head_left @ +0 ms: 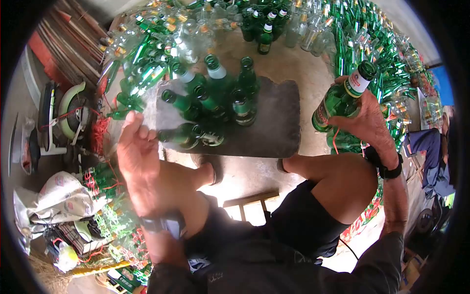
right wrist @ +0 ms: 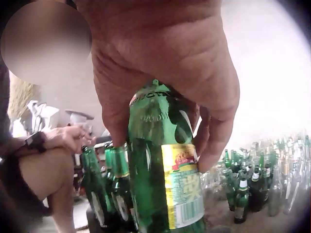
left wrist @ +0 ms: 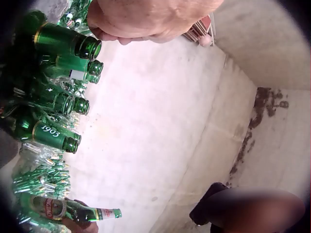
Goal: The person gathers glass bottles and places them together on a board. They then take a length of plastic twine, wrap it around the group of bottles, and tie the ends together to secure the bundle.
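My right hand (head_left: 368, 120) grips a green glass beer bottle (head_left: 337, 100) with a white neck label, held tilted to the right of the dark board (head_left: 276, 120). From the right wrist view, fingers and thumb wrap the bottle (right wrist: 150, 160), and its yellow back label with a barcode shows. My left hand (head_left: 139, 152) hovers at the board's left edge, palm up, fingers loosely bent and holding nothing. On the board stand several green beer bottles (head_left: 245, 105), bunched toward its left half; a bottle (head_left: 178, 134) by the near left edge is closest to the left hand.
Piles of green bottles (head_left: 362, 29) and clear bottles (head_left: 205, 32) surround the board at the back and right. A few green bottles (head_left: 265, 40) stand upright behind it. To the left are stacked boards (head_left: 66, 44), a wheeled machine (head_left: 73, 110) and a white sack (head_left: 66, 196).
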Motion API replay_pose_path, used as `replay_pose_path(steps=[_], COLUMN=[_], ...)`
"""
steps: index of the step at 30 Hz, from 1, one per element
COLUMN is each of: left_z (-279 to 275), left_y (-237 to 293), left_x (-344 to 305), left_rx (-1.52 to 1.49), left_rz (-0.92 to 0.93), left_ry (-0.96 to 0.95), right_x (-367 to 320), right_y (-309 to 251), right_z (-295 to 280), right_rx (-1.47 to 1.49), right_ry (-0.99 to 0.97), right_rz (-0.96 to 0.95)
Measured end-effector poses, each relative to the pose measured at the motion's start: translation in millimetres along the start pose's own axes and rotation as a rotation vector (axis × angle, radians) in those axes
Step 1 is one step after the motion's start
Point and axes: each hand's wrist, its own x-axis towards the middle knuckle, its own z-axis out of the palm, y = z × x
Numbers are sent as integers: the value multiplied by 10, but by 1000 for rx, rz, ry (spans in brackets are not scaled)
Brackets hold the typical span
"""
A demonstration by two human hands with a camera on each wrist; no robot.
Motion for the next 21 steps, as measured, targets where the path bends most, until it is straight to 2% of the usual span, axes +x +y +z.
replay_pose_path(steps=[2,6,9,10,15,18,21], left_z=[40,52,36,33,-19,15,38], left_y=[-19,-43,-50,-46,-55,-63,-48], left_x=[-19,-36,-57,-68,-48,-84,-111], left_rx=[2,-31,-52,-61,-98,-83,-72], left_rz=[20,10,1,-1,18,1,-1], left_ry=[40,20,22,29,3,63,99], right_x=[-5,-4,-14,-32,-74,-100,-95], right_y=[-233,-599,-663,-722,-730,-733,-716], right_z=[28,169,419,488,910,1144,1323], right_rx=[-33,61,124,176,164,257,186], right_ry=[-129,-261,-217,-251,-260,-293,-317], right_rz=[-63,-141,-265,-220,-292,-223,-181])
